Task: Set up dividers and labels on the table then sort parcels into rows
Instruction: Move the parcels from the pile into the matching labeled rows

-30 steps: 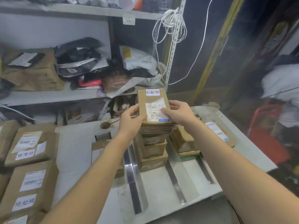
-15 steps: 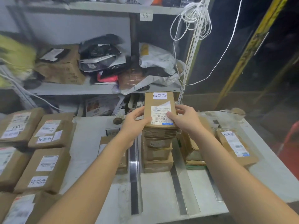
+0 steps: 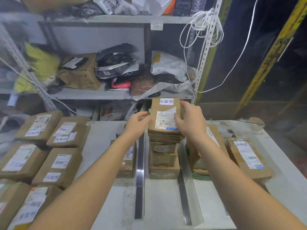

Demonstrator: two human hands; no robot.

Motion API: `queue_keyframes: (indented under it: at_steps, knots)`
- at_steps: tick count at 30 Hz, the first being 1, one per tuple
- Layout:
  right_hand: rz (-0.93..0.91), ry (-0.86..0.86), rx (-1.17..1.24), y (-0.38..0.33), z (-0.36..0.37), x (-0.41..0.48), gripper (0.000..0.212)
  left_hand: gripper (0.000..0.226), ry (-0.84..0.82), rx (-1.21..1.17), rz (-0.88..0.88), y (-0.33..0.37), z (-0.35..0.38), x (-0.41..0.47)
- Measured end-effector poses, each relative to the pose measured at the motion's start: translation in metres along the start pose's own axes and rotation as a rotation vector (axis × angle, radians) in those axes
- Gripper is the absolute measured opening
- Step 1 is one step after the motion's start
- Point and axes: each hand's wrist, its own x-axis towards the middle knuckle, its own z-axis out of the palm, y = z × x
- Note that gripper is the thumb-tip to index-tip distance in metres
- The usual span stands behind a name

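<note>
Landmark: middle stack (image 3: pixel 164 156), standing on the table (image 3: pixel 166 205).

- Well left of the stack: loose parcels (image 3: pixel 61 165) lay flat in a cluster, each with a handwritten white tag. They looked not yet sorted into rows.
- Just left of the stack: a single parcel (image 3: pixel 127 161) sat partly under the left forearm. Between it and the stack ran the left divider (image 3: pixel 139 171), a dark strip lying flat.
- Left hand (image 3: pixel 137 123): at the stack's upper left edge, fingers loosely curled. Half a second earlier its thumb lay on the top parcel (image 3: pixel 163 113). Now it had slipped off to the side. Could not tell whether the fingertips were touching the cardboard.
- The top parcel lay flat on the stack, roughly squared with the boxes below, its handwritten label (image 3: pixel 166 101) at the far end.
- Right hand (image 3: pixel 191 120): clasped the top parcel's right edge, fingers spread over the shipping label.
- Just right of the stack: the right divider (image 3: pixel 184 188), then a lower right stack (image 3: pixel 197 156) touching it. Farther right, one flat parcel (image 3: pixel 247 156).

Reading: the parcel seemed placed, with the left hand already freed. Judged this placement nearly finished. The loose cluster left of the stack remained the bulk of the work.
</note>
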Motion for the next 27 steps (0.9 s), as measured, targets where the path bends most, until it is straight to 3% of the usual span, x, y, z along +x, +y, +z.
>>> queue_keyframes:
  at_steps: [5,9,15,18,21,27]
  knots:
    - [-0.24,-0.083,-0.089,-0.026,0.0,0.001,0.05,0.05,0.1,0.305,0.017,0.014,-0.035,0.0]
    - [-0.419,-0.243,-0.082,-0.061,0.017,-0.001,0.056,0.058,0.173,0.736,-0.002,0.017,-0.084,-0.02]
    - [-0.604,-0.436,-0.181,-0.135,0.07,-0.036,0.06,0.043,0.246,1.135,-0.147,-0.003,-0.17,-0.07]
    - [-0.667,-0.497,-0.175,-0.173,0.1,-0.061,0.06,0.043,0.253,1.188,-0.242,-0.025,-0.214,-0.101]
    - [-0.674,-0.534,-0.197,-0.204,0.129,-0.081,0.057,0.04,0.28,1.075,-0.278,-0.049,-0.265,-0.122]
    - [-0.656,-0.566,-0.21,-0.282,0.181,-0.106,0.058,0.054,0.319,1.007,-0.22,-0.083,-0.364,-0.123]
